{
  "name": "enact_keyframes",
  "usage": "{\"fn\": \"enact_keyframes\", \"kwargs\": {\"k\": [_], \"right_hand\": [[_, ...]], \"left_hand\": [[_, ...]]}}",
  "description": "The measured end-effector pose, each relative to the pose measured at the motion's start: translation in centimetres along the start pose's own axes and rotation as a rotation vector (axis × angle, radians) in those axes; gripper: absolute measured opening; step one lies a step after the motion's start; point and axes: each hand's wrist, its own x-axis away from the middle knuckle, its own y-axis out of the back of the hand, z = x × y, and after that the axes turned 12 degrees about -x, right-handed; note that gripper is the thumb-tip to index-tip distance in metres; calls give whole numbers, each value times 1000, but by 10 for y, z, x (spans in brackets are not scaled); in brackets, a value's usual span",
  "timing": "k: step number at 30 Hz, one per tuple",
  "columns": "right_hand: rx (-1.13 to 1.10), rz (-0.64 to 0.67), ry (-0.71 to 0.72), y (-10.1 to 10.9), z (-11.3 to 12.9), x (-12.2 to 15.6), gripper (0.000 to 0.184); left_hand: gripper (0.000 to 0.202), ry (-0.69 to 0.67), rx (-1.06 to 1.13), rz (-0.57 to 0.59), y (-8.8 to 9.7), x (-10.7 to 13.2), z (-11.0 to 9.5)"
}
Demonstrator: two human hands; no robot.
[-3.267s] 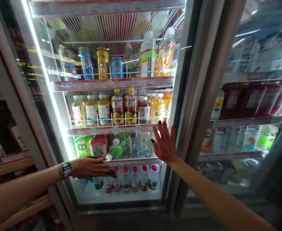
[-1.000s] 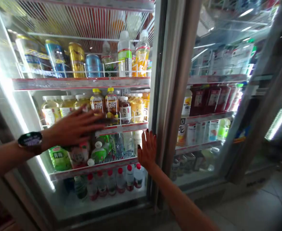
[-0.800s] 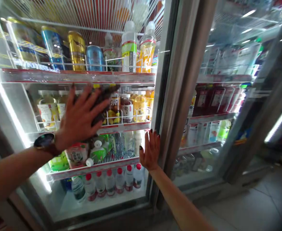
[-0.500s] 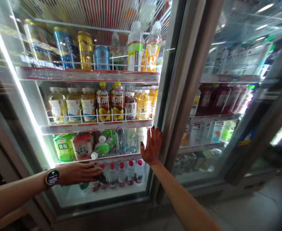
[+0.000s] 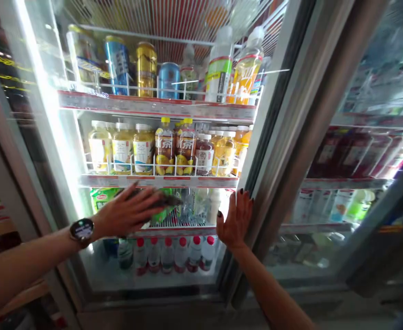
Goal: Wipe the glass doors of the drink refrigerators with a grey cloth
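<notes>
In the head view my left hand (image 5: 129,211), with a watch (image 5: 81,229) on its wrist, is raised before the glass door of a lit drinks fridge. Under its fingers, and sticking out past them, is a dark, blurred, cloth-like piece (image 5: 170,200); its exact kind is unclear. The hand covers part of the third shelf, including some of the green pouch (image 5: 101,198). My right hand (image 5: 236,220) lies open against the door's right side, fingers upward, beside the metal frame (image 5: 291,151). It holds nothing.
Behind the glass, cans (image 5: 146,68) stand on the top shelf and tea bottles (image 5: 165,146) on the one below. Several red-capped bottles (image 5: 167,254) line the bottom. Another glass-fronted fridge section (image 5: 345,183) is to the right.
My left hand has moved up with the dark piece, from the bottom bottles to the third shelf. My right hand stays against the door. The view has shifted left.
</notes>
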Motion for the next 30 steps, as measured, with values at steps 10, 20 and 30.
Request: {"fn": "enact_keyframes", "kwargs": {"k": [10, 20, 30], "right_hand": [[-11, 10, 16, 2, 2, -2, 76], [13, -17, 35, -3, 0, 0, 75], [-63, 182, 41, 28, 14, -18, 77]], "left_hand": [[64, -418, 205, 29, 13, 38, 68], [69, 184, -15, -21, -1, -21, 6], [51, -297, 157, 49, 2, 38, 16]]}}
